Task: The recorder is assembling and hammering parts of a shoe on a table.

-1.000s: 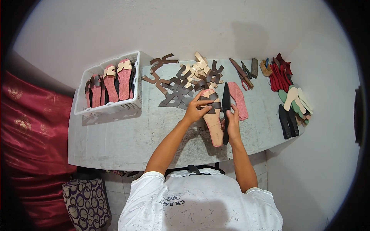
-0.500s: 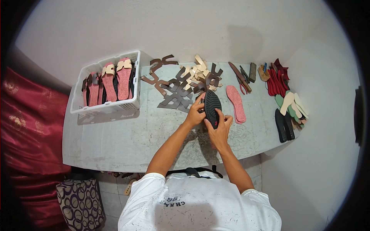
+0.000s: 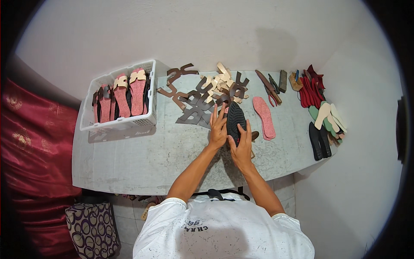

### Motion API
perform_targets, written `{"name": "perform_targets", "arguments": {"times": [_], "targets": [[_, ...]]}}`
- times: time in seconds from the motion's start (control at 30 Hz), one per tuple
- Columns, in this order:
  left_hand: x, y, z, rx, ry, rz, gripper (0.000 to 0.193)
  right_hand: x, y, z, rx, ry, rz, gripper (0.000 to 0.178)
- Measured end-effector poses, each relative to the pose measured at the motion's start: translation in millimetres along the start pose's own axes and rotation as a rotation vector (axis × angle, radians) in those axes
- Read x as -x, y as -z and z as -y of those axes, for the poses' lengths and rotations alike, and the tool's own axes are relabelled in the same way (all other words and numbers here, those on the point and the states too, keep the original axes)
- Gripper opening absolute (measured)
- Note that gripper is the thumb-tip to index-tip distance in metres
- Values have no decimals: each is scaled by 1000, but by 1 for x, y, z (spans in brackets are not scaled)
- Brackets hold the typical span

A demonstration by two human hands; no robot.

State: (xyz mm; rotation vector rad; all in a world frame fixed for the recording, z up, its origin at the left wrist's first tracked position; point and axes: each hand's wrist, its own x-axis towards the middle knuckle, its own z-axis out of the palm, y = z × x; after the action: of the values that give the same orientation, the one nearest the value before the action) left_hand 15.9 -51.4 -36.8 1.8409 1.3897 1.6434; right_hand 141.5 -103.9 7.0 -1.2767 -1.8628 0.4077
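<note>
A black sandal sole (image 3: 235, 123) with a grooved tread stands tilted between my hands, tread side toward me. My right hand (image 3: 241, 146) grips its lower end, thumb on the tread side and fingers along the right edge. My left hand (image 3: 218, 131) lies against the left edge with its fingers stretched out and apart. A bit of pink shows behind the sole's upper left edge. Just right of my right hand, a small dark brown piece (image 3: 255, 135) peeks out, mostly hidden. Pink insoles (image 3: 264, 117) lie stacked to the right.
A white crate (image 3: 119, 124) at the left holds pink-topped sandals. Brown and grey straps (image 3: 199, 103) and cream straps (image 3: 223, 77) pile up behind my hands. At the right lie pliers (image 3: 272, 96), red pieces (image 3: 308, 93), pale insoles (image 3: 330, 115) and black soles (image 3: 319, 142).
My left fingers have uncurled from the sole's edge and stretched upward. The sole has shifted slightly left and down. The dark brown piece now shows beside my right hand.
</note>
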Motion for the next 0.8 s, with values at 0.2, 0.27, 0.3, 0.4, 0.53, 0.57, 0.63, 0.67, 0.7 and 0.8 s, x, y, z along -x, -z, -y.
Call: {"name": "perform_targets", "arguments": {"times": [0.2, 0.27, 0.3, 0.4, 0.53, 0.57, 0.63, 0.67, 0.7, 0.8], "targets": [[-1, -9, -10, 627, 142, -108, 41, -2, -1, 3, -38, -13, -4, 52], [-6, -3, -7, 735, 227, -92, 41, -3, 0, 5, -24, -16, -1, 52], [-10, 0, -4, 844, 313, -74, 42, -3, 0, 6, -10, -21, 2, 51], [-36, 4, 0, 954, 460, 8, 43, -4, -1, 4, 37, 21, -1, 50], [-64, 3, -12, 880, 580, 232, 42, -2, 0, 0, 57, 47, -23, 49], [-67, 2, -12, 791, 554, 261, 39, -3, 0, 1, 51, 28, -6, 50], [-66, -1, -15, 791, 565, 244, 36, -3, 3, -1, 45, 5, 12, 52], [-64, -2, -14, 790, 574, 226, 33, -3, 3, 0, 49, 16, 26, 56], [-63, -3, -12, 788, 577, 227, 33, -2, 4, 0, 53, 27, 40, 60], [-62, -5, -5, 755, 588, 184, 27, 0, 15, 4, 55, 39, 141, 78]]}}
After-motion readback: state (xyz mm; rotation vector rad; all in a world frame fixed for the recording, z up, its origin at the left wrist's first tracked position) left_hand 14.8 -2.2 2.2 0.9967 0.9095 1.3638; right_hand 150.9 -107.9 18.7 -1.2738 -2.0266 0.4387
